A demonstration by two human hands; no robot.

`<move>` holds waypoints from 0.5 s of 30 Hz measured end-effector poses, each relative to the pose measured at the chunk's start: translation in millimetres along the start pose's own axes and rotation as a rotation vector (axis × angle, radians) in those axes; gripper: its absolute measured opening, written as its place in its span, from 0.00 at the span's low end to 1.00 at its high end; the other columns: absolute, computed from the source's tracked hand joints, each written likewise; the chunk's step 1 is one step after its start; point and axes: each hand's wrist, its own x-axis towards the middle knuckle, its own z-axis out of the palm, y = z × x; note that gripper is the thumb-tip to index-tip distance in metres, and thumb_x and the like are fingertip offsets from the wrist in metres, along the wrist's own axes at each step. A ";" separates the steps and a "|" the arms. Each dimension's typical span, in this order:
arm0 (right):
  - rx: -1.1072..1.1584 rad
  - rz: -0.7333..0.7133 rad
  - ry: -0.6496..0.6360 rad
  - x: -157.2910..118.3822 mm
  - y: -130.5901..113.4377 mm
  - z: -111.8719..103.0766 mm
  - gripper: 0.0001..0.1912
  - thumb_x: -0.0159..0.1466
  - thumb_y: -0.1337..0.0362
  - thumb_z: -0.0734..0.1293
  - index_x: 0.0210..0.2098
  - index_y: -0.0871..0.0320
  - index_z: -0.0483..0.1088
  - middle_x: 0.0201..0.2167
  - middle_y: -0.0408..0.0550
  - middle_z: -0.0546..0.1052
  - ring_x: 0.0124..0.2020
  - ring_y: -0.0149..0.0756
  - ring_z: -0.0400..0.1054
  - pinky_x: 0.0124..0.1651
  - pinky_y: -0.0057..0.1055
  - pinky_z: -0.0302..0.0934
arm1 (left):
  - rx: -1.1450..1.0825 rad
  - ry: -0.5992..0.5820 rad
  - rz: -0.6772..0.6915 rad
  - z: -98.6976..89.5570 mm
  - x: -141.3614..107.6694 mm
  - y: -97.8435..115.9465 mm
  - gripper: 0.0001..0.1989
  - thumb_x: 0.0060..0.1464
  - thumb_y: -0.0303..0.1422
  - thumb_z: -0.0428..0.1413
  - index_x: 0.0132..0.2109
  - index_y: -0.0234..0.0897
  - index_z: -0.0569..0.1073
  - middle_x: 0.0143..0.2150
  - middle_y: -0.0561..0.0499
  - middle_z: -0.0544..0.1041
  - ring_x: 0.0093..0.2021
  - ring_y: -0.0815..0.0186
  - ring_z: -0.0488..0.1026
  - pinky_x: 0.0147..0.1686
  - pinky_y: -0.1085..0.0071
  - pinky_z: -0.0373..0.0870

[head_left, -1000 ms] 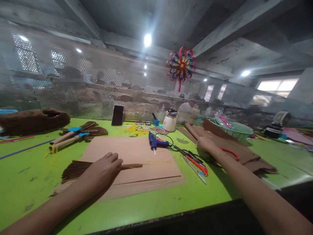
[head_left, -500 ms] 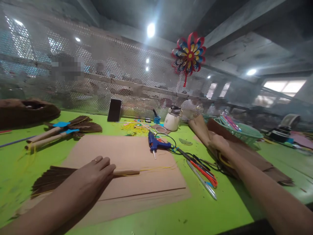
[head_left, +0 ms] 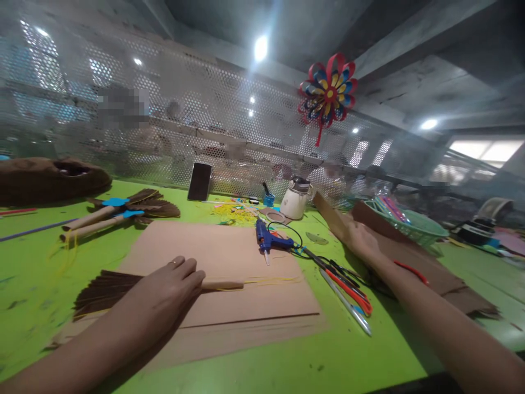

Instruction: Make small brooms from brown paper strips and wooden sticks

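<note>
My left hand (head_left: 176, 284) is closed over a small pleated brown paper fan (head_left: 102, 293) with a rolled paper handle (head_left: 225, 285). A yellow string trails from the handle's tip. Beneath lie flat light-brown paper sheets (head_left: 197, 241). Off to the right, my right hand (head_left: 361, 242) grips the brown paper (head_left: 332, 216), its edge lifted and bent; the fingertips are partly hidden. More brown paper (head_left: 435, 271) lies under my forearm, with a red handle (head_left: 412, 272) on it. A blue glue gun (head_left: 273, 238) rests on the sheets between my hands.
Two similar fans (head_left: 127, 210) with blue pieces lie at the left. Right of the sheets are a silver pen (head_left: 348, 306) and orange-handled scissors (head_left: 353, 293). Behind stand a phone (head_left: 200, 181), a white jug (head_left: 295, 200) and a green basket (head_left: 422, 227). A mesh panel (head_left: 229, 137) borders the table.
The view has shifted slightly left. My right hand has lifted and bent the brown paper's edge, and a red handle now shows beside my forearm. My left hand keeps its hold.
</note>
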 end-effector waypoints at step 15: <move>-0.319 -0.060 -0.066 12.7 -17.9 21.5 0.14 0.64 0.60 0.63 0.46 0.61 0.67 0.45 0.49 0.71 0.44 0.38 0.67 0.45 0.42 0.63 | 0.019 -0.086 -0.006 -2.5 1.6 2.4 0.13 0.57 0.25 0.42 0.33 0.34 0.71 0.33 0.45 0.68 0.33 0.61 0.62 0.34 0.64 0.62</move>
